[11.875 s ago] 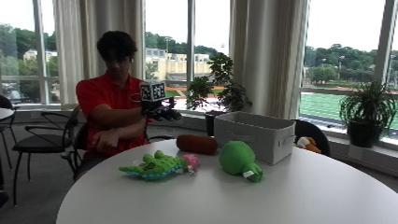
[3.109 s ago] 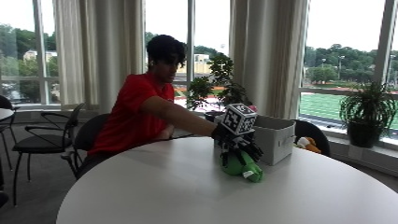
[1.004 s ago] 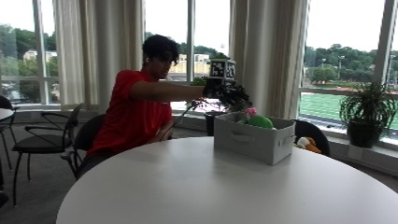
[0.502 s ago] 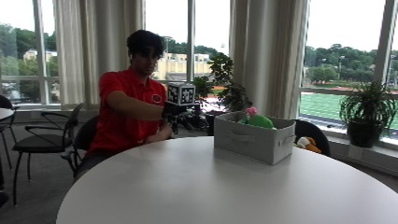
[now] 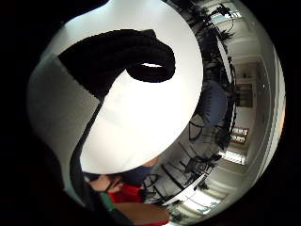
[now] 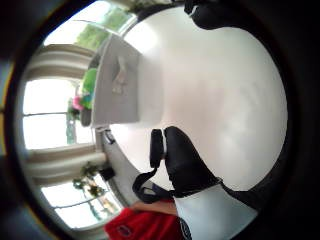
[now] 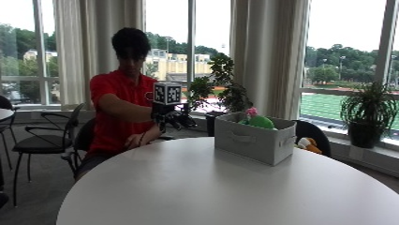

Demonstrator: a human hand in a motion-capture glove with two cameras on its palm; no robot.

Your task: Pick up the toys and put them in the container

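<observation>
Toys (image 7: pixel 260 121) in container (image 7: pixel 254 139); hand (image 7: pixel 176 119) above table, fingers relaxed, holds nothing.

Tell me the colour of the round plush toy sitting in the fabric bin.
Bright green plush toy, clearest in the outside view.

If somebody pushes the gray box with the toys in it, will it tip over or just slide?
Probably slide. The gray box looks wide and low, sitting flat on the smooth white table. It looks like soft fabric, so its wall may dent when pushed. The plush toys poking out the top look light, so the whole thing likely moves easily.
</observation>
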